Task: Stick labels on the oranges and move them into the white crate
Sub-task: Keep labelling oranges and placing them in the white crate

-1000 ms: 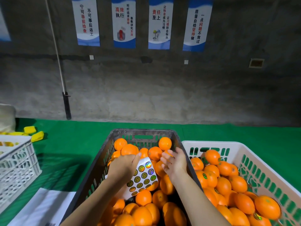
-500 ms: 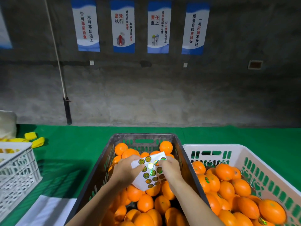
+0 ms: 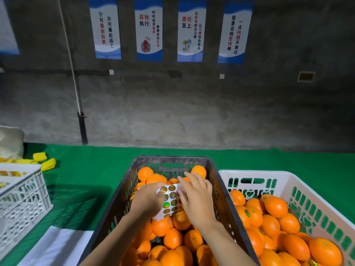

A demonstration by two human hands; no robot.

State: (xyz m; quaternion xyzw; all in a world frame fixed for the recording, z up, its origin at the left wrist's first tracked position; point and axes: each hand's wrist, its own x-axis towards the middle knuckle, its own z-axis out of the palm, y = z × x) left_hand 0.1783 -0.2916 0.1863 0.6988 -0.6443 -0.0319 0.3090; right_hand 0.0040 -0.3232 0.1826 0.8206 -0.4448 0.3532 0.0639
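A dark crate (image 3: 123,198) in the middle holds several unlabelled oranges (image 3: 172,239). Above them my left hand (image 3: 148,200) grips a white sheet of round shiny labels (image 3: 169,196) by its left edge. My right hand (image 3: 197,196) lies over the sheet's right part, fingers bent down onto the labels; its fingertips are hidden, so I cannot tell whether a label is pinched. To the right stands the white crate (image 3: 255,174) with several oranges (image 3: 276,206), some bearing a label.
Another white crate (image 3: 21,196) stands at the left edge, with yellow pieces (image 3: 45,162) behind it on the green mat. A white sheet (image 3: 55,246) lies at the lower left. A grey wall with posters and a pole (image 3: 82,127) closes the back.
My left hand raised the label sheet from the oranges and turned it up. My right hand came left onto the sheet and now covers its right part.
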